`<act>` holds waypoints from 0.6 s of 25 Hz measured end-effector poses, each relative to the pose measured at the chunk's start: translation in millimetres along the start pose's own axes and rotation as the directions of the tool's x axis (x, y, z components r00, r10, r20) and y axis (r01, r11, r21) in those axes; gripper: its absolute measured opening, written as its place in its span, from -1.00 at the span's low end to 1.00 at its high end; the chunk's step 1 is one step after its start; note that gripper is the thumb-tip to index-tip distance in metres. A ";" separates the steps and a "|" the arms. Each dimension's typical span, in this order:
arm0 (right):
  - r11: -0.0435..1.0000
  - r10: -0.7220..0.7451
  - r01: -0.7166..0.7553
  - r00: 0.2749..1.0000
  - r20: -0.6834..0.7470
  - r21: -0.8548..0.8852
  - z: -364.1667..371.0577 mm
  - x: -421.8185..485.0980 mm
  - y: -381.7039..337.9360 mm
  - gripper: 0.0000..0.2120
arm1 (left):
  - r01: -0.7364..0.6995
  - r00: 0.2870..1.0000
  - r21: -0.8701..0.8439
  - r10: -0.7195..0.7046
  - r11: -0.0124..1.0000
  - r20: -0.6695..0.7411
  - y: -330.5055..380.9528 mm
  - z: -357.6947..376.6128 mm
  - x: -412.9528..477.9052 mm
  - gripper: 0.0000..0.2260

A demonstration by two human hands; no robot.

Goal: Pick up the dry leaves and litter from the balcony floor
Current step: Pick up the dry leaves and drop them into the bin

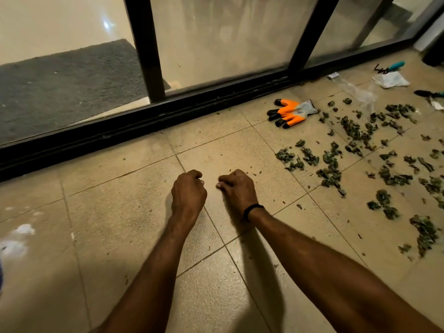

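Holding left hand (pixel 188 192) and right hand (pixel 237 189) low over the near floor (pixel 120 236), each grip curled closed, contents impossible to tell. Finding dry leaves (pixel 331 174) scattered rightward, middle to far, an orange glove (pixel 288 112) beyond; likely feather-light and brittle, so favouring soft pinching around whole clumps.

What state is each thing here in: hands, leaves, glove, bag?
Left hand: fingers curled, nothing seen in it.
Right hand: fingers curled, nothing seen in it.
Dry leaves: scattered on the floor, not gathered.
Glove: lying on the floor, unworn.
Plastic bag: lying flat by the leaves.
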State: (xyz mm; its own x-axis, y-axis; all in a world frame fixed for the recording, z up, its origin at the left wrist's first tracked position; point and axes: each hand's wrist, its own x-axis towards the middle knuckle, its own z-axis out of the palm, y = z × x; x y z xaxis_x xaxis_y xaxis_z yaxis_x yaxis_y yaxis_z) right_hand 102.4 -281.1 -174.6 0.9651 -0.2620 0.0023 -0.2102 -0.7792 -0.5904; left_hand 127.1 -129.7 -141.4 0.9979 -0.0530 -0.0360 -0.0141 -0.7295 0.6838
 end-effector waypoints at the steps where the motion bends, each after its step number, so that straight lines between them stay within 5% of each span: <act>1: 0.999 -0.030 0.029 0.999 -0.027 -0.030 6.7 2.1 2.0 -0.87 | -0.010 1.000 -0.009 0.010 1.000 -0.016 0.2 2.2 2.8 -0.76; 4: 0.991 -0.064 0.055 0.995 -0.070 -0.121 18.1 11.8 7.2 -0.89 | -0.021 0.999 -0.038 0.019 0.999 -0.038 0.9 7.1 9.7 -0.78; 10: 0.951 0.309 -0.290 0.913 -0.266 0.107 -23.1 30.0 41.7 -0.94 | -0.041 0.999 -0.038 0.041 0.998 -0.007 7.7 12.1 11.9 -0.77; 15: 0.911 0.346 -0.373 0.923 -0.167 -0.175 -52.6 33.4 79.4 -0.78 | -0.107 0.985 0.044 0.100 0.993 0.139 20.0 34.6 14.8 -0.71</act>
State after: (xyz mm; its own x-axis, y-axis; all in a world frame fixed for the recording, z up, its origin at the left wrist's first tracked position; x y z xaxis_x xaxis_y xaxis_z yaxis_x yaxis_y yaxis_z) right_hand 109.7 -381.7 -179.0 0.7921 -0.6067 -0.0669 -0.5789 -0.7120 -0.3975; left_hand 139.4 -168.6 -153.6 0.9730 -0.2203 -0.0684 -0.1237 -0.7486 0.6514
